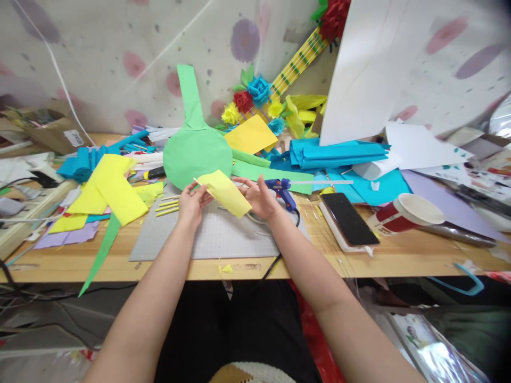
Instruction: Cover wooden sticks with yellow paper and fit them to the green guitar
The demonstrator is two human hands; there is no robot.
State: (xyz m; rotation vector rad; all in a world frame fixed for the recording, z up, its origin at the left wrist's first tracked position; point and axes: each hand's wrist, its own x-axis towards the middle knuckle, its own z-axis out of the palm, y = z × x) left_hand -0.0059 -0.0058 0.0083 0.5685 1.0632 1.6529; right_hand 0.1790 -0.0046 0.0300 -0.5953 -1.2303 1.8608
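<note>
My left hand (192,205) pinches the left edge of a yellow paper strip (225,192), where a thin stick seems to lie along the edge. The strip is tilted above the grey cutting mat (163,242). At its other end is my right hand (259,198), thumb raised and fingers apart; whether the fingertips touch the paper's underside I cannot tell. Beside my left hand, several thin yellow-wrapped sticks (167,206) lie on the mat. A blue hot glue gun (284,192) with a clear glue stick lies just beyond my right hand.
A green paper disc with a long neck (197,154) stands behind my hands. Folded yellow paper (115,186) lies left. To the right are a phone (350,218), a paper cup (407,213) and blue paper (339,154). A cable (273,264) hangs over the table's front edge.
</note>
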